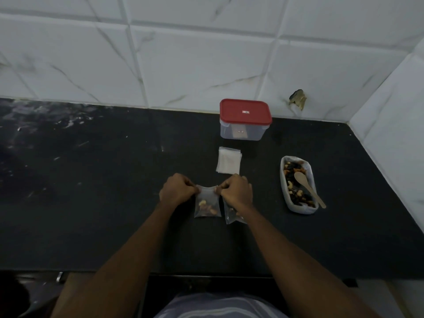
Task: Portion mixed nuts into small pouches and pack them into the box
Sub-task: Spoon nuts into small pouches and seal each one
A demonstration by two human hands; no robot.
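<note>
Both hands pinch the top of one small clear pouch [207,204]: the left hand [177,190] holds its left upper corner and the right hand [236,191] holds its right upper corner, with fingers curled and thumbs pressed to the plastic. This pouch has a little heap of mixed nuts in its lower part. It is over the black counter [114,203], about midway between the front and back edges. Whether its bottom rests on the counter I cannot tell.

Just beside it on the right, a second filled pouch [230,216] lies on the counter, partly hidden under the right wrist.

Behind the hands there is a stack of empty pouches [229,160], flat and near the right hand. Toward the right edge stands a long white tray [282,180] with mixed nuts [296,196] inside; a wooden spoon [305,182] lies in it, its handle sticking out over the near rim.

Farther, close to the back edge, stands the clear box [243,133] with its red lid [245,111] on. Behind it rises the white tiled wall [183,53].
</note>
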